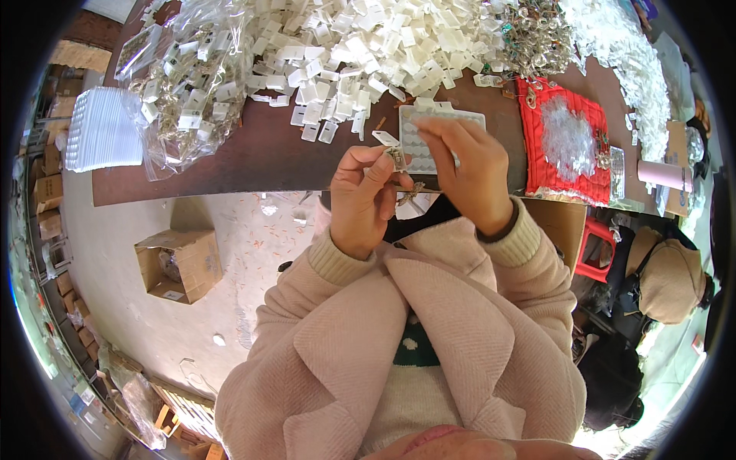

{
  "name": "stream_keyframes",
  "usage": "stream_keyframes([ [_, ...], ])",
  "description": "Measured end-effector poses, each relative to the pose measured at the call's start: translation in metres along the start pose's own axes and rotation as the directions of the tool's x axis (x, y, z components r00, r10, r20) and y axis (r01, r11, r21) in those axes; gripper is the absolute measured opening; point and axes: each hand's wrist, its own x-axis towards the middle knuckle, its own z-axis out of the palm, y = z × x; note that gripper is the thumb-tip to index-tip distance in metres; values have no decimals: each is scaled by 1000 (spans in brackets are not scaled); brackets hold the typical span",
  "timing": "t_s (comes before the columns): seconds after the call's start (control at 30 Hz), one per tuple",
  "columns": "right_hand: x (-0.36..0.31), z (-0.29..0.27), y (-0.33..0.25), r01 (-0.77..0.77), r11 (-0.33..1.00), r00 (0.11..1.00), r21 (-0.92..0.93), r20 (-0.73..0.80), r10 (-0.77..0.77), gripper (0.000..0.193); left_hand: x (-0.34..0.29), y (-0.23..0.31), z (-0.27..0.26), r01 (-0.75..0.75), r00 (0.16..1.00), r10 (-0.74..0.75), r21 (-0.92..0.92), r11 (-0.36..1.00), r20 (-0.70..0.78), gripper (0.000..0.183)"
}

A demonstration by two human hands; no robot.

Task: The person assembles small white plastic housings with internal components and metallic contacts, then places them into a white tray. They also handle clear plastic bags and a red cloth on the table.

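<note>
Can't actually read anything here, tbh. The cardboard box [202,267] on the floor [184,330] has a little pale label [175,294], but it's way too small. Any print on the stacked boxes [48,192] at the far left is just blur.

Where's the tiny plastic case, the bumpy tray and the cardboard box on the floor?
Tiny plastic case [399,161]: head view, clear body.
Bumpy tray [421,159]: head view, bumpy surface.
Cardboard box [201,270]: head view, side panel.
</note>
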Motion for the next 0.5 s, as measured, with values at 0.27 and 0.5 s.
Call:
stream_keyframes([
  [0.27, 21, 24, 40, 290, 864, 952, -411, 215, -218, 25, 0, 6, 1, -7, 999, 8, 21, 1000, -40, 9],
  [0.5, 16, 9, 9, 115, 993, 993, 3, 40, -115, 18, 1, 7, 1, 25, 998, -25, 7, 1000, -63, 8],
])
